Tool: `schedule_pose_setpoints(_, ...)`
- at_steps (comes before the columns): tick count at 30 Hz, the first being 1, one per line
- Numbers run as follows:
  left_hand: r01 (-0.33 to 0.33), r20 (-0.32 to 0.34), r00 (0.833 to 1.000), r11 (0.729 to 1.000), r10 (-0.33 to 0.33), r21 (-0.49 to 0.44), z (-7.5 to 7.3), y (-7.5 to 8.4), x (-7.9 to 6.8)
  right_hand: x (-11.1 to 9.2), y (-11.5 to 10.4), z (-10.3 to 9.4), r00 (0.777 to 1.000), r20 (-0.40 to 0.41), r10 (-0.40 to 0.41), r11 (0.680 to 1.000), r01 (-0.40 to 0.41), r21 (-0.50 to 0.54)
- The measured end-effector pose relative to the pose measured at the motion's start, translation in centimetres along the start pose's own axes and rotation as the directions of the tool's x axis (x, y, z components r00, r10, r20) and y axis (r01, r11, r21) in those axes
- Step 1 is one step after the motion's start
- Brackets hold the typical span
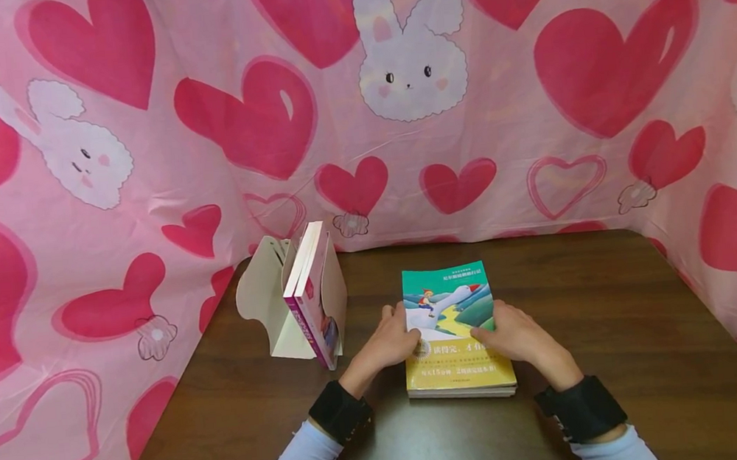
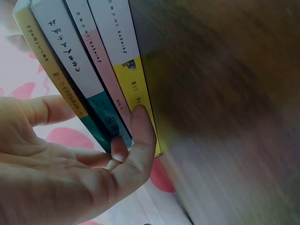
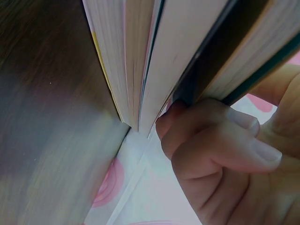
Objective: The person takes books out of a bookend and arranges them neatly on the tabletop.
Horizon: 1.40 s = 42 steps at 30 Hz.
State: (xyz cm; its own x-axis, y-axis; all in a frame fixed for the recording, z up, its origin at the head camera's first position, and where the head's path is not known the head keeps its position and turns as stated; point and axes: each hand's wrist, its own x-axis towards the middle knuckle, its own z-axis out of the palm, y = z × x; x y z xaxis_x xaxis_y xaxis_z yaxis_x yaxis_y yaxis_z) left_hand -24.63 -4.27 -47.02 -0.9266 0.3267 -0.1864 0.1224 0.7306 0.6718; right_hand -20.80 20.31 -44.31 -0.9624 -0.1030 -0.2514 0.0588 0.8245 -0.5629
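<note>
A stack of several paperback books lies on the table, its top book (image 1: 450,318) green and yellow with a white goose on the cover. My left hand (image 1: 386,339) is at the left side, thumb on the top cover. In the left wrist view, its fingers bend against the spines, one fingertip at the yellow-spined bottom book (image 2: 136,79). From the right, my right hand (image 1: 518,330) grips the top book, thumb on the cover. The right wrist view shows its curled fingers (image 3: 211,136) under that book, where a dark gap separates it from the lower books (image 3: 180,51).
To the left stands a cream bookend (image 1: 265,306) with upright pink-and-purple-covered books (image 1: 309,302) leaning in it. The brown wooden table (image 1: 587,290) meets a pink curtain (image 1: 502,98) with hearts and rabbits at its back and sides.
</note>
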Motion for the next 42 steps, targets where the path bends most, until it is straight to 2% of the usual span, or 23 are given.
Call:
schedule_pose_setpoints(15, 0.031, 0.022, 0.999, 1.0, -0.031, 0.002, 0.45, -0.23, 0.56, 0.04, -0.06, 0.02, 1.0, 0.0, 0.021, 1.0, -0.021, 0.001)
schedule_pose_setpoints(42, 0.03, 0.018, 0.999, 0.999, -0.031, 0.019, 0.55, -0.33, 0.61, 0.03, -0.12, 0.13, 0.999, 0.002, 0.038, 0.999, -0.038, -0.014)
